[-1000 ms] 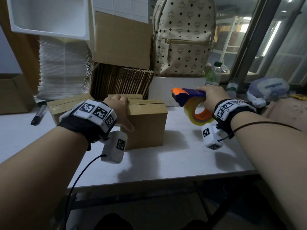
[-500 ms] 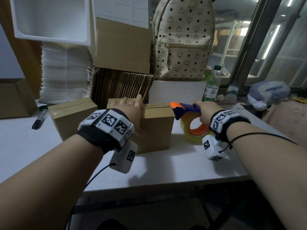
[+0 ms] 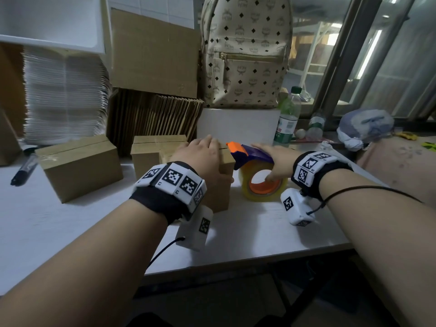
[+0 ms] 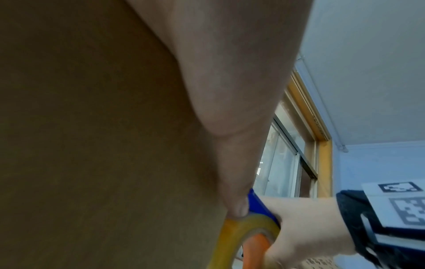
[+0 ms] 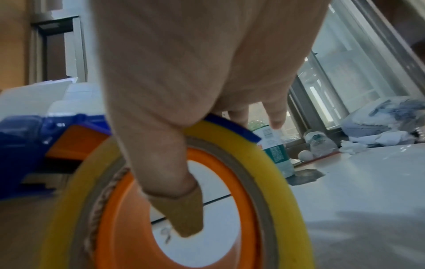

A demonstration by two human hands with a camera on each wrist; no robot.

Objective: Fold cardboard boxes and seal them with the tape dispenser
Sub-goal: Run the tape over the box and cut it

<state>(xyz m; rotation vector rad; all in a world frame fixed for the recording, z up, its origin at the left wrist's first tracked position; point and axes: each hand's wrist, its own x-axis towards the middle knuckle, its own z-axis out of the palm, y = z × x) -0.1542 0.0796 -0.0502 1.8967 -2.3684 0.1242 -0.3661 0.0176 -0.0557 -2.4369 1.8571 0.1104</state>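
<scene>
On the table, middle: a small cardboard box (image 3: pixel 219 175) with the tape dispenser (image 3: pixel 257 171) just beside it on the right.
Left hand: the left hand (image 3: pixel 203 159) lies over the top and near face of the cardboard box, fingers spread along the top and the thumb down the near right edge; it grips the box, and the left wrist view shows the palm flat against brown cardboard.
Right hand: the right hand (image 3: pixel 274 161) rests on the tape dispenser, fingers stretched forward over its blue body, thumb hooked down into the orange core of the roll; it holds the dispenser.
Tape dispenser: blue frame with an orange nose, a roll of yellowish tape (image 5: pixel 264 163) on an orange hub; the roll rests on the table and the orange nose touches or nearly touches the top right corner of the box.
Left of the hands: a second folded box (image 3: pixel 80 168) stands apart on the table, its top seam closed; a third box (image 3: pixel 153 149) sits just behind the held one.
Far left: a black marker (image 3: pixel 23 171) lies on the table.
Behind: flat cardboard sheets (image 3: pixel 153 114) stand on edge, with a patterned backpack (image 3: pixel 245 53) on a white block.
Right rear: a green-labelled bottle (image 3: pixel 287 116) stands near the window.
Table: white surface (image 3: pixel 259 232).
</scene>
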